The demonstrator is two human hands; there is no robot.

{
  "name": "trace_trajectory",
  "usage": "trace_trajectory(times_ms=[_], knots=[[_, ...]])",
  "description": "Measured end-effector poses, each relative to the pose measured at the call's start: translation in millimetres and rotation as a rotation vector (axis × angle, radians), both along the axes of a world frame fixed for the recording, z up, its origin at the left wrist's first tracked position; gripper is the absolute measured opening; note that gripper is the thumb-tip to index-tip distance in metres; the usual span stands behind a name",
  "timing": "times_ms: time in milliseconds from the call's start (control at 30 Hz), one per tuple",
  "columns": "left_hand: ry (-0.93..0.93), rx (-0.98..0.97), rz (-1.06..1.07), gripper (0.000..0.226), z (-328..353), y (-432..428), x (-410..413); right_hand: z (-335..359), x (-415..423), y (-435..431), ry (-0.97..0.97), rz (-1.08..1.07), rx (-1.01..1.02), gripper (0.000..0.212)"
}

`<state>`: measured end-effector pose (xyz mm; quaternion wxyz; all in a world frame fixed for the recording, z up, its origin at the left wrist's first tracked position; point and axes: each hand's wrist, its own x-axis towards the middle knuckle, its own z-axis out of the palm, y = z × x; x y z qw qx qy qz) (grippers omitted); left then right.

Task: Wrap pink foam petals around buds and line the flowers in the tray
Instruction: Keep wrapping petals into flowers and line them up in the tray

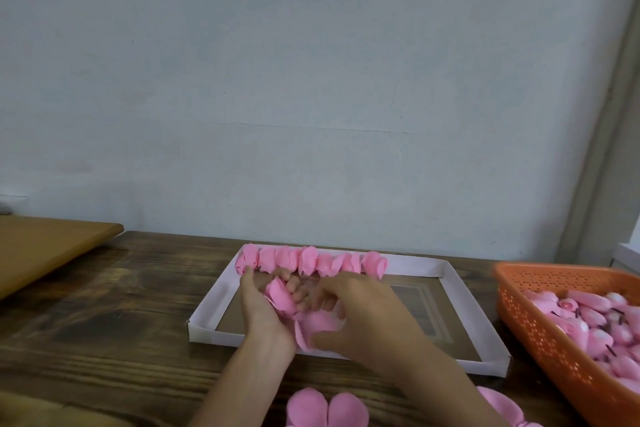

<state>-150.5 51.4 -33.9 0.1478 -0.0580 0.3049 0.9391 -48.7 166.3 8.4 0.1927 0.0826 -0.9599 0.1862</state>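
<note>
Petals (282, 300) of soft, crinkled pink foam — gripped by left hand (258, 310) and right hand (363, 317).

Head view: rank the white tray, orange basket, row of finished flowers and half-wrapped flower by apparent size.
1. white tray
2. orange basket, cropped by the frame, so unsure
3. row of finished flowers
4. half-wrapped flower

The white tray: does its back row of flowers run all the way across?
No, the row of pink flowers stops partway along the white tray, leaving the right end of its back wall bare.
</note>
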Motion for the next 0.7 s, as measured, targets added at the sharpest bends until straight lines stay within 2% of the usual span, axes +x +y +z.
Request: trace_trajectory(times_ms=[133,233,367,500,567,667,700], knots=[[-0.027,0.077,-0.009,0.063,1,-3,-1,-5,-2,1,-0.027,0.081,0.01,0.041],[-0.023,0.091,0.003,0.064,0,-4,-1,-12,-6,0,0.027,0.033,0.147,0.031],[-0.023,0.078,-0.027,0.069,0,-4,1,-17,-10,-1,0.115,0.043,0.147,0.021],[-0.001,0.052,-0.033,0.076,1,-2,-1,-14,-10,-1,0.159,0.126,0.069,0.042],[0.032,0.02,-0.041,0.074,1,-2,-1,-18,-11,-2,0.185,0.137,0.03,0.035],[0.106,0.004,-0.092,0.074,3,-2,1,-21,-15,-4,0.218,0.092,-0.121,0.01],[0.128,0.017,-0.105,0.076,4,-1,3,-22,-15,-4,0.212,0.071,-0.163,0.01]])
